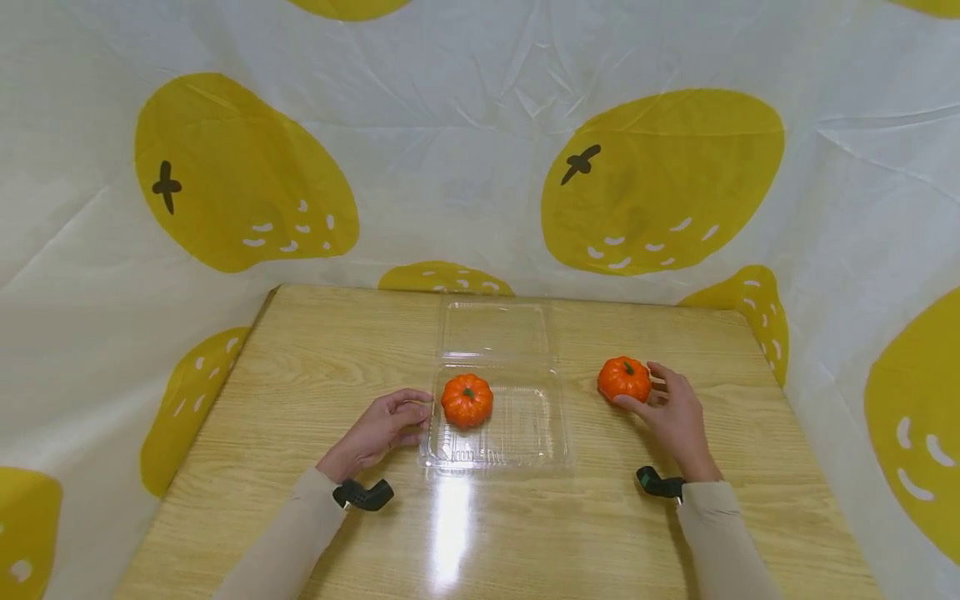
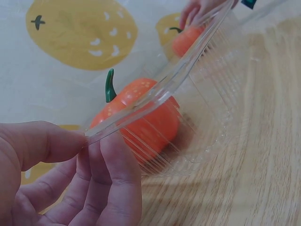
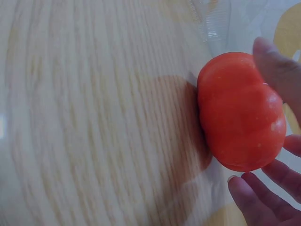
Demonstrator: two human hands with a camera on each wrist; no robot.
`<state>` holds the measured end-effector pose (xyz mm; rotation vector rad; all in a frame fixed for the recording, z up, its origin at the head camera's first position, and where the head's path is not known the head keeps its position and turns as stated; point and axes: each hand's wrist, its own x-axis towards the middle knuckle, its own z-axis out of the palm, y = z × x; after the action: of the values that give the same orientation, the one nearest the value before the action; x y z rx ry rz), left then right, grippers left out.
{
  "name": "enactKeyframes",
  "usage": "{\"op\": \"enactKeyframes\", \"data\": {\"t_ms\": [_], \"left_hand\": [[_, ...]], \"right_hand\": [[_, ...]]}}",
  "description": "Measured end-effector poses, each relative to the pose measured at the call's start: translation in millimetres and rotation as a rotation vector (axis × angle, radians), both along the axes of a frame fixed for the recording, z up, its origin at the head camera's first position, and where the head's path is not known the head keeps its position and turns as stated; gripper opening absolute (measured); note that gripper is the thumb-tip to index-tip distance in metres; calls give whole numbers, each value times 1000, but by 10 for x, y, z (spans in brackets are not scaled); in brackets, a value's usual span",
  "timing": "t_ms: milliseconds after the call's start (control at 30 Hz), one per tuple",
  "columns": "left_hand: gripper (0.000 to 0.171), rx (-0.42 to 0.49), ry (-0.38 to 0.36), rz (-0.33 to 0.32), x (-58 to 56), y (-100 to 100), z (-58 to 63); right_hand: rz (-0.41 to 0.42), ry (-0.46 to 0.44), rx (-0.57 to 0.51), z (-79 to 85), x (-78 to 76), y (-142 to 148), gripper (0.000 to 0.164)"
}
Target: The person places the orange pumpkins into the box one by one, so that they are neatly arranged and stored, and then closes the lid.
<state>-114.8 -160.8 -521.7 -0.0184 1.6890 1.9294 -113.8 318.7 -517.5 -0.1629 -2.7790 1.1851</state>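
A clear plastic clamshell container lies opened out on the table, its lid folded back toward the wall. My left hand pinches the container's left rim between thumb and fingers, as the left wrist view shows up close. Inside the base, at the left, sits one small orange pumpkin with a green stem. To the right of the container, my right hand has its thumb and fingers around a second orange pumpkin. This pumpkin appears to be at the tabletop; some fingertips are hidden behind it.
The light wood table meets a white cloth printed with yellow fruit at its back and sides. Each wrist carries a black camera mount, the left mount and the right mount. Glare shines on the table's front middle.
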Motion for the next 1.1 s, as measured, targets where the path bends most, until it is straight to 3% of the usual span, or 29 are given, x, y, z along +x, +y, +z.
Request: {"op": "enactKeyframes", "data": {"t_ms": [733,1100], "left_hand": [[37,-15,-10,9,6,9,6],[40,-8,-7,7,7,13,12]], "right_hand": [[29,-46,11,-16,-58,-24,85],[20,-24,26,4,-25,-30,84]]}}
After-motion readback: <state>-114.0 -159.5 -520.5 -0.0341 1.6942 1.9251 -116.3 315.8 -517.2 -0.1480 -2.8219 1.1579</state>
